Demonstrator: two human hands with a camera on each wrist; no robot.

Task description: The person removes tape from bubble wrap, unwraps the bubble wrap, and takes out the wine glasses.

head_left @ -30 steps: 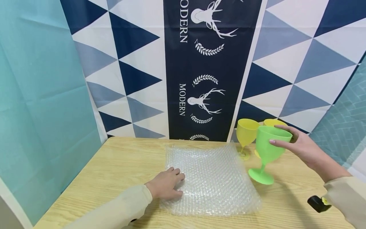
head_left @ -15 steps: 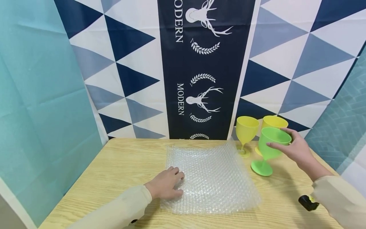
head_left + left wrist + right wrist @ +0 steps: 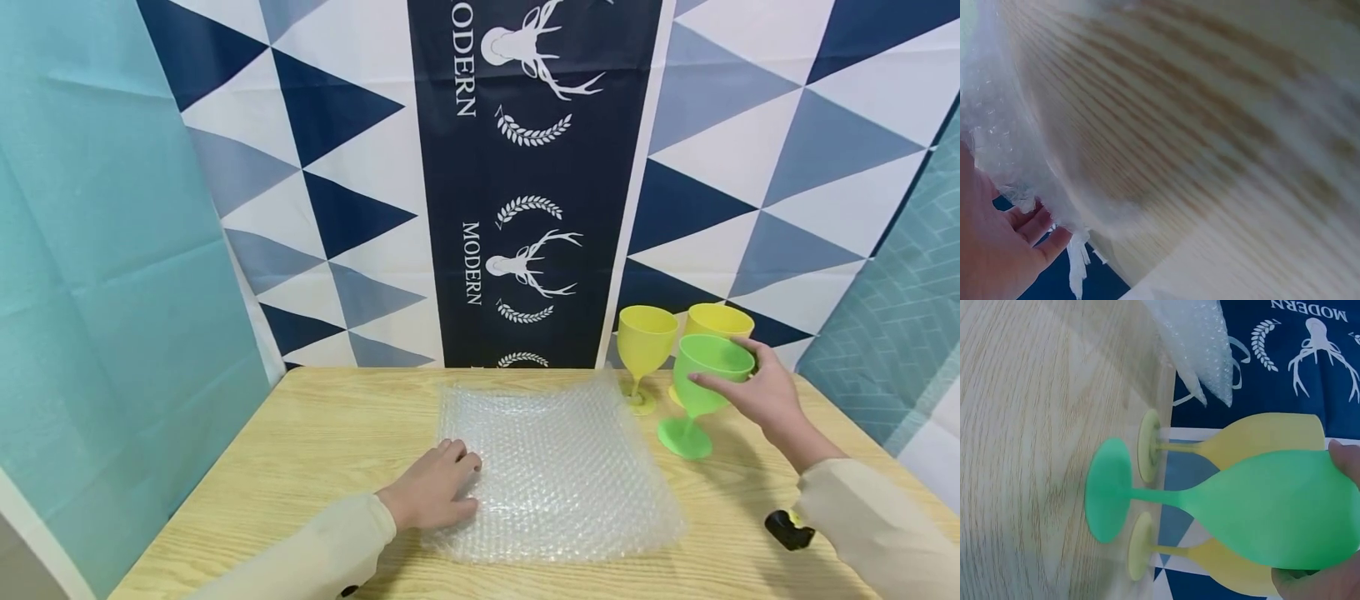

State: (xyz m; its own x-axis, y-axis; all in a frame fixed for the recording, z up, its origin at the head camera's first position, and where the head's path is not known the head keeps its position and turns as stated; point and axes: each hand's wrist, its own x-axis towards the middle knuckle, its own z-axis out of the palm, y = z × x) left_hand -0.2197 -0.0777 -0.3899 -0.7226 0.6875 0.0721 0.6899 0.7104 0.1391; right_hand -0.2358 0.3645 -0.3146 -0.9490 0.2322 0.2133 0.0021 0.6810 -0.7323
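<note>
A green plastic goblet (image 3: 699, 385) is upright at the right side of the table, its bowl gripped near the rim by my right hand (image 3: 771, 398). In the right wrist view, thumb and fingers lie on opposite sides of the bowl; whether the foot touches the table I cannot tell. My left hand (image 3: 433, 490) rests palm down on the left edge of a sheet of bubble wrap (image 3: 555, 475), fingers loosely bent. Just behind the green goblet stand two yellow goblets, one at the left (image 3: 647, 337) and another partly hidden at the right (image 3: 720, 318).
The wood-grain table (image 3: 322, 450) extends to the left of the wrap. Along its back edge hangs a patterned cloth (image 3: 540, 183) with triangles and deer heads. Teal cloth (image 3: 127, 275) hangs at the left side.
My right hand has moved the green goblet lower and back, nearer the yellow goblets. The left hand has stayed on the bubble wrap. The head view has shifted slightly.
</note>
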